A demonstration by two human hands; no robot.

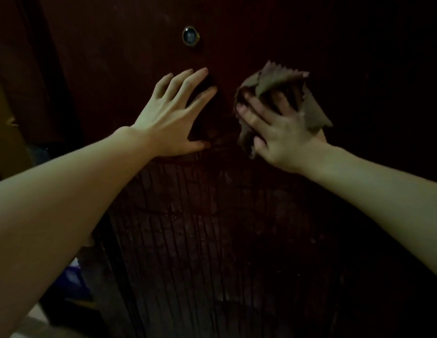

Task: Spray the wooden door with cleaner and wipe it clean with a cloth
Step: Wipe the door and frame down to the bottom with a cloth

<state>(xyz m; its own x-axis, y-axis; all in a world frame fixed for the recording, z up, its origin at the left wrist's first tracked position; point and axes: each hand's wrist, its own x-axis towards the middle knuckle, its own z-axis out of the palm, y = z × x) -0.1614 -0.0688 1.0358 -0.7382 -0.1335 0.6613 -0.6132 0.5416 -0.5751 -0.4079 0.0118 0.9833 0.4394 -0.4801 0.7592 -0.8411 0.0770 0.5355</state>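
A dark reddish-brown wooden door (237, 228) fills the view in dim light, with long wet drip streaks running down its lower half. My left hand (168, 115) rests flat on the door with fingers spread and holds nothing. To its right, my right hand (278, 132) presses a crumpled brownish cloth (276, 80) with zigzag edges against the door. The cloth sticks out above and beside my fingers. No spray bottle is visible.
A round brass peephole (191, 36) sits in the door above my left hand. The door frame edge (49, 69) runs down the left side. A bluish object (73, 276) and a pale strip of floor (29, 320) show at the lower left.
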